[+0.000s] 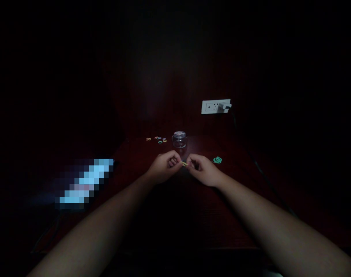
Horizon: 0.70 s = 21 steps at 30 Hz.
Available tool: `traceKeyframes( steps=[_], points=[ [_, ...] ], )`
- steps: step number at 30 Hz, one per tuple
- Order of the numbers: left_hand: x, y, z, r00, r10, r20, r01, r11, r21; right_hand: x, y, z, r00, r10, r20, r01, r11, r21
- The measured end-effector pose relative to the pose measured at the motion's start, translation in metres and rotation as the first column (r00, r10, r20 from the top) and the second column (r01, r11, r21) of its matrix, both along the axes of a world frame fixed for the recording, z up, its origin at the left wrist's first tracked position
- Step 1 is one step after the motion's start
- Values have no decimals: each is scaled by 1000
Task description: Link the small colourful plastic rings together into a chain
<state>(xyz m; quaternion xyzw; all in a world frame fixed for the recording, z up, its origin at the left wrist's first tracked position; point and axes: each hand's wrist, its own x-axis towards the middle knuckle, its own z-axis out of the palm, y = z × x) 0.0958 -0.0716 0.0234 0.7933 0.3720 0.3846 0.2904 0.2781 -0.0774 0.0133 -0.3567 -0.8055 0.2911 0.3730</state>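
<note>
Both hands, left [165, 167] and right [203, 169], pinch a small yellow band [184, 164] between them. At twelve o'clock stands a clear jar [179, 140]; at eleven, colored rings [160, 140]; at two, green bands [217, 160] on the tabletop [192, 215].

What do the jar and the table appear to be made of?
The jar: probably clear glass or plastic, smooth and shiny; the dark surface shows through it.

The table: perhaps wood with a reddish, slightly glossy finish; faint grain-like lines show, but the dim light leaves this uncertain.

Shows as a thin yellow band [185, 164], pinched at both ends, slightly slanted, in front of the clear jar [180, 141].
</note>
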Motion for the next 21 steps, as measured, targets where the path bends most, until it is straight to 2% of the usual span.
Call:
traceKeyframes(
  steps=[7,13,21],
  points=[
    [-1,5,-2,994,61,93,-56,997,-53,-1,-2,6,1000,-5,-24,6,999,48],
    [-2,2,-2,999,-9,42,11,999,-43,-2,-2,5,998,4,-65,-3,1000,15],
    [-2,1,-2,999,-19,38,20,1000,-6,-3,-2,4,993,30,-115,-34,999,-34]
  ],
)
